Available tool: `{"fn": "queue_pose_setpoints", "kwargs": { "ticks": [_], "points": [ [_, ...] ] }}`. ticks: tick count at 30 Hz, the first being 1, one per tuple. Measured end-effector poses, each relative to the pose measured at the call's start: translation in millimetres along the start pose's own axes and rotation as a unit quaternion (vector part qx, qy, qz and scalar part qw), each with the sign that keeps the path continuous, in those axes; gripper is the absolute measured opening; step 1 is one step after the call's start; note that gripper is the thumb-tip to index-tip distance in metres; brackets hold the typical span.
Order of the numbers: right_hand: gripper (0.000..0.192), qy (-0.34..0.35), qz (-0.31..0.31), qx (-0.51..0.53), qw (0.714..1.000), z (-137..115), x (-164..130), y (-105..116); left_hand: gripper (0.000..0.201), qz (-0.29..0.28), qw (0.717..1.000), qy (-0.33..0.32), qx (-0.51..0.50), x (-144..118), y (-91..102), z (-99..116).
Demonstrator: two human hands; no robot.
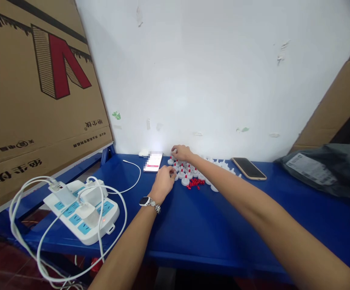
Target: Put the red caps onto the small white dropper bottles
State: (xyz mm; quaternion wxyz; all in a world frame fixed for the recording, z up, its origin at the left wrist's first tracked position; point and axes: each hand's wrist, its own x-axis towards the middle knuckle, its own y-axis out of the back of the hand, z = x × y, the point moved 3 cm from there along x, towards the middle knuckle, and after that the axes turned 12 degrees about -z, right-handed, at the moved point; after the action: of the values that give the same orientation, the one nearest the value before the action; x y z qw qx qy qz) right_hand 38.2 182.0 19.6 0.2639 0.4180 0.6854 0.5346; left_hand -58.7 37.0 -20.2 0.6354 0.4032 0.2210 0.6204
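Among a cluster of white nozzle caps (185,181), many of them topped with small red tips, both of my hands are at work. My left hand (163,183) lies at the near left side of the cluster, its thumb and fingers curled around a whitish nozzle cap (174,171). Reaching across to the far left of the cluster, my right hand (181,153) has its fingers pinched just above a red-tipped cap (170,161); what they hold is too small to make out. A loose pile of red tips (195,183) sits in front of the caps. White caps without red tips (222,164) are partly behind my right forearm.
A lit phone (153,162) lies left of the caps, and a dark-screened phone (249,168) to the right. A white power strip (81,211) with looping cables covers the blue table's (199,225) left end. A grey plastic package (323,169) lies at the right.
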Motion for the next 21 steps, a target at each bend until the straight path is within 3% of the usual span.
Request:
{"fn": "queue_pose_setpoints", "kwargs": {
  "ticks": [4,7,12,16,21],
  "points": [
    [0.027,0.009,0.039,0.025,0.999,0,-32,15,0.010,0.017,1.000,-0.021,-0.009,-5,9.1,11],
    [0.022,0.041,0.090,0.068,0.993,0,-74,24,0.014,0.025,0.997,-0.067,-0.038,-9,14.2,26],
    [0.020,0.115,0.123,0.137,0.976,5,-157,26,0.020,-0.028,0.986,-0.143,-0.079,-13,7.5,50],
    [0.009,0.113,0.108,0.071,0.985,11,-201,19,0.028,-0.067,0.981,-0.154,-0.093,-17,-0.6,59],
    [0.010,0.106,0.057,-0.066,0.990,10,-213,8,0.024,-0.132,0.977,-0.146,-0.086,-21,-5.6,62]
  ]
}}
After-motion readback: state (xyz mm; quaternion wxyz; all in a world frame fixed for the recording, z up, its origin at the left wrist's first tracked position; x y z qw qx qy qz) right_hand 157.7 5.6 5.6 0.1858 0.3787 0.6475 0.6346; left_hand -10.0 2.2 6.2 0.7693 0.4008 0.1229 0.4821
